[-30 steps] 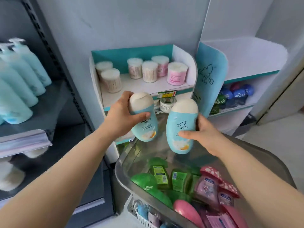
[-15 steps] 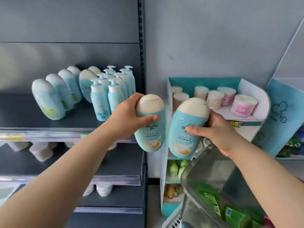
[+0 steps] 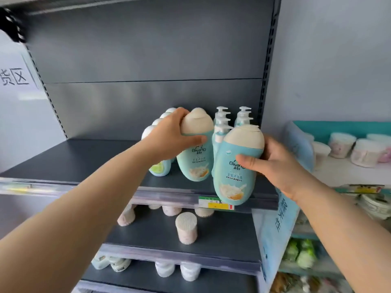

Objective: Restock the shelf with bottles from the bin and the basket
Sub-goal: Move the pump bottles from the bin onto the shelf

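at the far left a paper sign [image 3: 14, 79] hangs on the wall beside the dark shelf [image 3: 88, 157], whose left half shows bare board. moving right, the left hand [image 3: 169, 134] wraps round the cream cap and shoulder of the left bottle [image 3: 195, 157], thumb across the front and fingers curled behind. gripping it high probably leaves the base free to be set down. that bottle stands nearly upright, just in front of a row of like bottles [image 3: 159, 169] and just left of the pump bottles [image 3: 222, 123]; whether its base touches the board i cannot tell. next, the right bottle [image 3: 232, 176] is tilted a little and held in the air in front of the shelf's lip, its base overlapping the price tag [image 3: 215, 204], so it is not yet shelved. the right hand [image 3: 275, 163] grips it from the side, thumb across the label, a hold that likely suits carrying. below, a swab tub [image 3: 186, 228] stands on the lower shelf. further right, a side display [image 3: 342, 173] carries similar tubs. the bin and basket are out of view.
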The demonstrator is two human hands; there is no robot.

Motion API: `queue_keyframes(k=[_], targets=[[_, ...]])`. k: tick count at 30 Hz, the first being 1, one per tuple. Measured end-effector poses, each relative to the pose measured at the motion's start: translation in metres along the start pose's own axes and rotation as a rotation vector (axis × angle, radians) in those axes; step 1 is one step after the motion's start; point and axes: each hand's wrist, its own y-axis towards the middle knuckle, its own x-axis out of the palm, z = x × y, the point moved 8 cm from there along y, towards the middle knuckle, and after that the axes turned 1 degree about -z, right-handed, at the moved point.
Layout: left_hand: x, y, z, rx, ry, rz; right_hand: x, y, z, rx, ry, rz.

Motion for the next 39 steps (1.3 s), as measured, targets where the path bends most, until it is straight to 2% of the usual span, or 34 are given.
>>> queue_keyframes(k=[5,11,17,28,39], targets=[[0.001,0.054,-0.007,0.003,0.036,-0.099,0.021,0.019,0.008,-0.002,-0.081,0.06],[0.028,0.102,-0.024,0.025,0.286,-0.277,0.032,0.03,0.021,0.017,-0.154,0.057],[0.045,0.126,-0.045,-0.007,0.427,-0.346,0.036,0.038,0.029,0.01,-0.209,0.06],[0.052,0.142,-0.064,0.048,0.516,-0.394,0.055,0.059,0.027,0.026,-0.356,0.037],[0.043,0.154,-0.064,0.222,0.508,-0.535,0.087,0.112,0.008,0.119,-0.591,-0.037]])
